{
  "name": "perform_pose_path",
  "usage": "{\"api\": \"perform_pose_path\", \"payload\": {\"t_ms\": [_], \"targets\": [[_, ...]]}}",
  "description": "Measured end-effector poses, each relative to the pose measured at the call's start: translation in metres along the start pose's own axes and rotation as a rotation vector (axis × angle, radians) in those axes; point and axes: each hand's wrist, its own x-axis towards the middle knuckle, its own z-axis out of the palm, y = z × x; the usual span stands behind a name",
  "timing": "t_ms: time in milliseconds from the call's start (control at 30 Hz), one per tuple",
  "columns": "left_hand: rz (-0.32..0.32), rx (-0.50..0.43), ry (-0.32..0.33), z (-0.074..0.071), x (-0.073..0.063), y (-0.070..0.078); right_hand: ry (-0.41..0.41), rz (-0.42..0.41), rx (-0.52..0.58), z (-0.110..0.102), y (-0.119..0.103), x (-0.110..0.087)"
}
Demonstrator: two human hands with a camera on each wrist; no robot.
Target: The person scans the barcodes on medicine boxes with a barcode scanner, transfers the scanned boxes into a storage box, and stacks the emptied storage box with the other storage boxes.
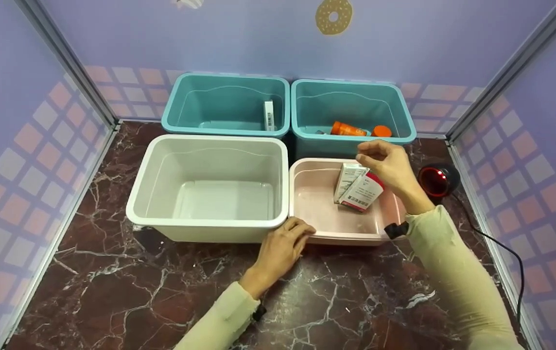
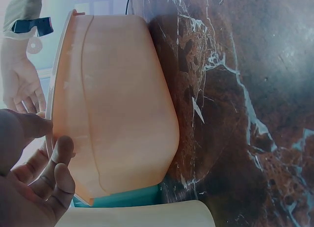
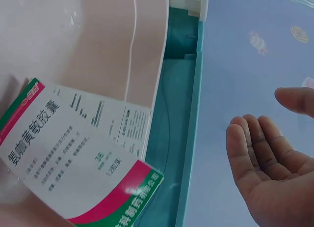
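Note:
My left hand (image 1: 278, 250) pinches the near left corner of the pink bin (image 1: 338, 236); in the left wrist view its thumb and fingers (image 2: 63, 149) meet at the rim. Over the bin's far right side hovers my right hand (image 1: 390, 167), fingers loosely bent and nothing in them. Two medicine boxes lie in the pink bin below it. The upper one, a white, red and green medicine box (image 3: 73, 153), slants across a white printed medicine box (image 1: 348, 176). In the right wrist view the right hand (image 3: 274, 168) is apart from both boxes.
Left of the pink bin stands a white bin (image 1: 210, 222). Behind are a left teal bin (image 1: 227, 132) with a white box (image 1: 269, 115) and a right teal bin (image 1: 351, 138) with orange-capped containers (image 1: 348, 129). A black device glowing red (image 1: 437, 181) with a cable stands at right.

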Motion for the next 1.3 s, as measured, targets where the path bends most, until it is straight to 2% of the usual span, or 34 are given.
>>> {"api": "perform_pose_path", "payload": {"t_ms": [467, 800, 967, 1300], "targets": [[0.001, 0.002, -0.002, -0.001, 0.000, 0.000, 0.016, 0.020, -0.038, -0.018, 0.024, -0.006], [0.013, -0.006, 0.005, -0.001, 0.000, 0.000, 0.033, 0.087, -0.123, -0.031, 0.039, -0.009], [0.015, 0.001, 0.012, -0.002, 0.000, 0.000, 0.024, 0.101, -0.139, -0.035, 0.047, -0.008], [0.000, 0.009, -0.005, -0.001, 0.000, 0.001, 0.013, 0.130, -0.244, -0.039, 0.055, -0.011]]}}
